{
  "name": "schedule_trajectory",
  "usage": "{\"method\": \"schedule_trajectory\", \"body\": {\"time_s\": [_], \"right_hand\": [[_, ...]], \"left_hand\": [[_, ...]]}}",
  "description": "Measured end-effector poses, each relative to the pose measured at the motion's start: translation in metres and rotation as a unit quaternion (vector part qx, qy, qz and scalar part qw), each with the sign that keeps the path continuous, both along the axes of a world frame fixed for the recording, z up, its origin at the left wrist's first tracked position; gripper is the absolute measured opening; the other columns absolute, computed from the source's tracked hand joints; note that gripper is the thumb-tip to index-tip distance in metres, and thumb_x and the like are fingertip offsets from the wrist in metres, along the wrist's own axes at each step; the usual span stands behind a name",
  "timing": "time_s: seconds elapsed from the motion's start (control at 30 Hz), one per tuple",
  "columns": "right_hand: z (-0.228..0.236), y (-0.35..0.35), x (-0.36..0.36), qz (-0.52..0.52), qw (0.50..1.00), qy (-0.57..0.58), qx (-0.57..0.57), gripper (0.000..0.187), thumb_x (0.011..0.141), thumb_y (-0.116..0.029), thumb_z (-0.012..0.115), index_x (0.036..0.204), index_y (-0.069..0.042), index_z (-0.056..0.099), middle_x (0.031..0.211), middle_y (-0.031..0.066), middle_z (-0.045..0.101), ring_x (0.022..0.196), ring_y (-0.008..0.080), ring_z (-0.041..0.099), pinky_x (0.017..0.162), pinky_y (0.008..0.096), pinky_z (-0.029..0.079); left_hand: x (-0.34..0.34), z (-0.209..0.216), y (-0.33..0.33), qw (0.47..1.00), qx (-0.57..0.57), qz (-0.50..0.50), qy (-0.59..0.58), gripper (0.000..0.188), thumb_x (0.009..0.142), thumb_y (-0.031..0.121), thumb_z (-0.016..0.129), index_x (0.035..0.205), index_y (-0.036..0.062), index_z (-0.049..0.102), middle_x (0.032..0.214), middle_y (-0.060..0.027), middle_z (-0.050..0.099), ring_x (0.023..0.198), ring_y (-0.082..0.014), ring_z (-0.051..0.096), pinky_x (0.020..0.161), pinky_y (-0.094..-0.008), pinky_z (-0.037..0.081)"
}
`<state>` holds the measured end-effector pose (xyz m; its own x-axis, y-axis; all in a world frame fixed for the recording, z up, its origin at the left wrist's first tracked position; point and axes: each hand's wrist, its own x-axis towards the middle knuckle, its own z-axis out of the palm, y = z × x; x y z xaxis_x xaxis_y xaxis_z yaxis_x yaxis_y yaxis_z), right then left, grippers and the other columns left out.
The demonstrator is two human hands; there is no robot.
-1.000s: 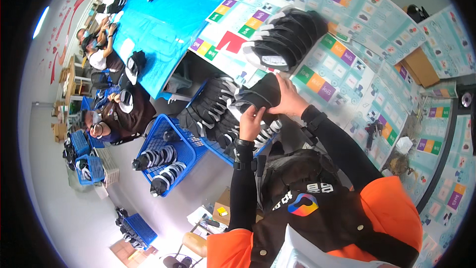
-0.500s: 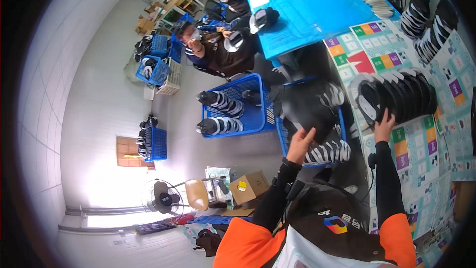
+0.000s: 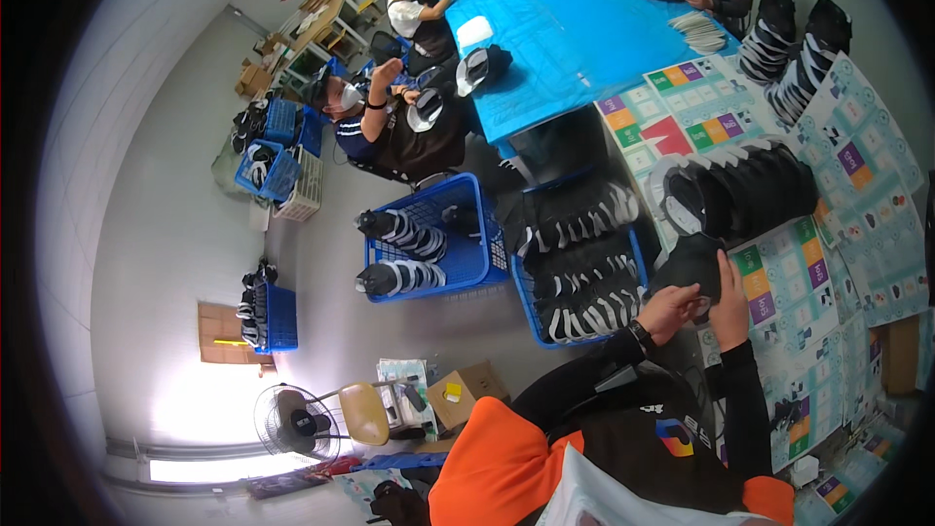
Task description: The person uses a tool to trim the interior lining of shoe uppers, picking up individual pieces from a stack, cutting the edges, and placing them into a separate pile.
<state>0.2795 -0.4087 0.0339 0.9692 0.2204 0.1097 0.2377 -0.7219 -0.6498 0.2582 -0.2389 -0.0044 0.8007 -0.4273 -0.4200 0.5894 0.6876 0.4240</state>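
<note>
A black cap (image 3: 690, 268) is held between my two hands at the near left edge of the paper-covered table. My left hand (image 3: 670, 314) is closed on its lower edge, fingertips pinched together. On its right side my right hand (image 3: 729, 304) grips it with the fingers upright. Just beyond lies a row of nested black caps (image 3: 750, 190) with pale edges, resting on the printed sheets (image 3: 779, 331). To the left of my hands, a blue basket (image 3: 531, 307) holds several rows of nested black-and-white caps (image 3: 579, 219).
Another blue basket (image 3: 490, 268) with cap stacks stands on the floor further left. A blue-covered table (image 3: 575, 29) lies ahead, with a person (image 3: 390, 122) seated at its left and others around it. Upright cap stacks (image 3: 813, 49) are at far right. A fan (image 3: 297, 424) and chair (image 3: 363, 414) stand at lower left.
My left hand has moved right, from over the basket to the table edge. My right hand has left the cap row and now grips a cap together with the left. The view has shifted.
</note>
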Motion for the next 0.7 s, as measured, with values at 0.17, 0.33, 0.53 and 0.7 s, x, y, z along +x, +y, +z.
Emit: {"method": "schedule_trajectory", "body": {"time_s": [0.17, 0.33, 0.53, 0.7], "right_hand": [[0.013, -0.053, -0.020, -0.071, 0.997, -0.005, -0.014, 0.080, 0.078, 0.012, 0.056, 0.154, -0.008, 0.039, 0.142, 0.0240, 0.053, 0.125, 0.0468, 0.054, 0.102, 0.0471, 0.047], [0.037, -0.069, -0.039, -0.070, 0.996, -0.024, 0.044, 0.071, 0.076, 0.012, 0.051, 0.145, -0.004, 0.051, 0.137, 0.0257, 0.058, 0.126, 0.0453, 0.055, 0.106, 0.0460, 0.045], [0.046, -0.087, -0.057, -0.064, 0.991, 0.006, 0.116, 0.064, 0.075, 0.013, 0.047, 0.137, 0.001, 0.057, 0.133, 0.0257, 0.062, 0.128, 0.0425, 0.056, 0.109, 0.0423, 0.043], [0.043, -0.094, -0.061, -0.080, 0.988, 0.001, 0.133, 0.064, 0.075, 0.016, 0.045, 0.135, 0.002, 0.058, 0.132, 0.0243, 0.064, 0.128, 0.0386, 0.059, 0.104, 0.0369, 0.046]], "left_hand": [[-0.015, 0.095, -0.006, 0.813, 0.456, -0.007, -0.361, 0.033, 0.094, 0.014, 0.074, 0.125, 0.0062, 0.066, 0.098, -0.0060, 0.065, 0.085, -0.0158, 0.063, 0.077, -0.0288, 0.052], [-0.003, 0.071, -0.003, 0.574, 0.603, 0.046, -0.552, 0.042, 0.084, 0.016, 0.080, 0.124, 0.0098, 0.069, 0.120, -0.0129, 0.063, 0.111, -0.0330, 0.061, 0.094, -0.0434, 0.052], [0.004, 0.046, -0.005, 0.676, 0.502, -0.025, -0.539, 0.027, 0.086, 0.019, 0.080, 0.112, 0.0109, 0.077, 0.114, -0.0095, 0.068, 0.108, -0.0292, 0.065, 0.090, -0.0387, 0.054], [-0.004, 0.052, -0.009, 0.644, 0.499, 0.038, -0.578, 0.023, 0.088, 0.017, 0.079, 0.109, 0.0097, 0.078, 0.111, -0.0093, 0.068, 0.104, -0.0271, 0.067, 0.086, -0.0372, 0.055]]}}
